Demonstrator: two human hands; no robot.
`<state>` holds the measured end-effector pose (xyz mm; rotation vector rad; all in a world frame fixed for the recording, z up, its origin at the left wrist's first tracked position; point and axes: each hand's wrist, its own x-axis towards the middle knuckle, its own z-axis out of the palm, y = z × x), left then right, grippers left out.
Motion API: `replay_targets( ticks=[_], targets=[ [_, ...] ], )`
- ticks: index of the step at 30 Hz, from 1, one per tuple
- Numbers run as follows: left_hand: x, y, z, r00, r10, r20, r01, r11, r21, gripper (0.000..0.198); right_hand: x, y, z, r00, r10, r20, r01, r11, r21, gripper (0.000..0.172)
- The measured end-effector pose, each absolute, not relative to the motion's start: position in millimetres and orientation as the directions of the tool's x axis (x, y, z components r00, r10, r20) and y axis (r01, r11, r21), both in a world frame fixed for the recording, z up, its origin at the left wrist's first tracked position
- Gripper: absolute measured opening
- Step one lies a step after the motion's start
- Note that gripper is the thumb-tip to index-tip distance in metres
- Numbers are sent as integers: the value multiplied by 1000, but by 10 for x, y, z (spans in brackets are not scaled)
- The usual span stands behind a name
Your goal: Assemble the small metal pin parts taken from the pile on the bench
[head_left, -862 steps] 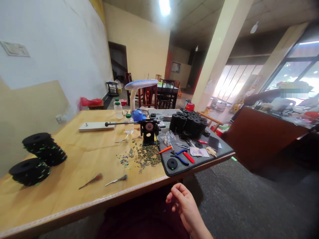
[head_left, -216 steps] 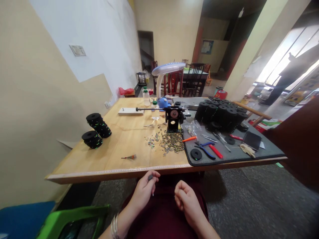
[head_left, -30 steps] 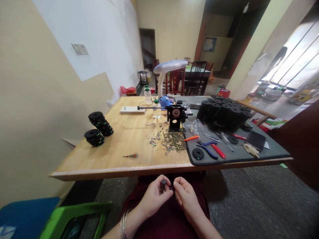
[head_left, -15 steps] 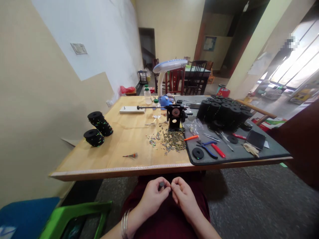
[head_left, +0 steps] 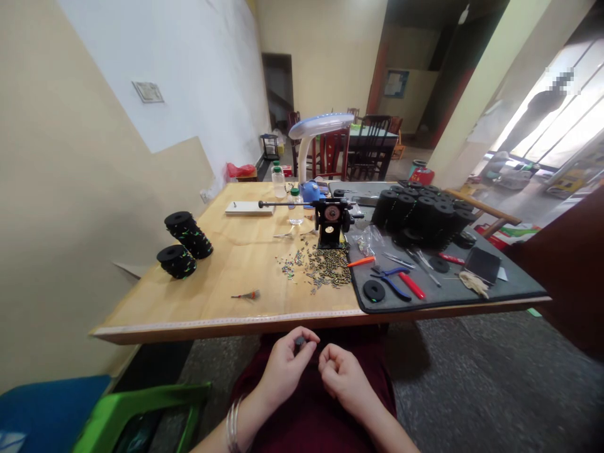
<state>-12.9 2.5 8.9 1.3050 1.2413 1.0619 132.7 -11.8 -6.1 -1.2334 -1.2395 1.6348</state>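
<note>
Over my lap, just below the table's front edge, my left hand (head_left: 287,362) is closed round a small dark grey piece (head_left: 299,341); its kind is too small to tell. Beside it, slightly lower, my right hand (head_left: 345,377) is curled with thumb and finger pinched; anything between them is hidden. The hands are a little apart. Beyond the edge lies a pile of small dark and yellowish metal pieces (head_left: 328,267), with tiny coloured bits (head_left: 290,264) at its left. A small brush-like bundle with an orange band (head_left: 248,295) rests nearer the edge.
A black hand-cranked winder (head_left: 329,223) stands behind the pile. On the grey mat (head_left: 453,294) are blue-handled pliers (head_left: 394,283), a black foam spool (head_left: 374,290) and stacked spools (head_left: 415,211). More spools (head_left: 186,236) stand left. A person (head_left: 535,116) is far right.
My hands have moved apart from fingertip contact; the left shifted slightly left and up, and the right dropped slightly. The person at the far right is more fully in view.
</note>
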Motion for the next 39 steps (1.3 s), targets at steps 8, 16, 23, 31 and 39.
replay_targets(
  ticks=[8, 16, 23, 31, 39],
  targets=[
    [-330, 150, 105, -84, 994, -67, 34, 70, 997, 19, 1387, -135, -140, -203, 934, -295, -62, -313, -948, 9],
    [-279, 79, 74, 176, 935, -308, 106, 293, 950, 31, 1397, -125, -126, -171, 935, -309, -124, -332, -935, 28],
    [-167, 126, 113, 193, 937, -292, 23, 293, 956, 31, 1404, -142, -106, -207, 937, -282, -41, -296, -954, 33],
    [-236, 148, 230, 171, 970, -170, 175, 139, 975, 26, 1514, -38, -8, -230, 949, -213, -66, -234, -970, 37],
    [-161, 171, 471, 228, 970, -85, 257, 24, 966, 25, 1448, 152, 271, -362, 912, -194, -195, -277, -941, 38]
  ],
)
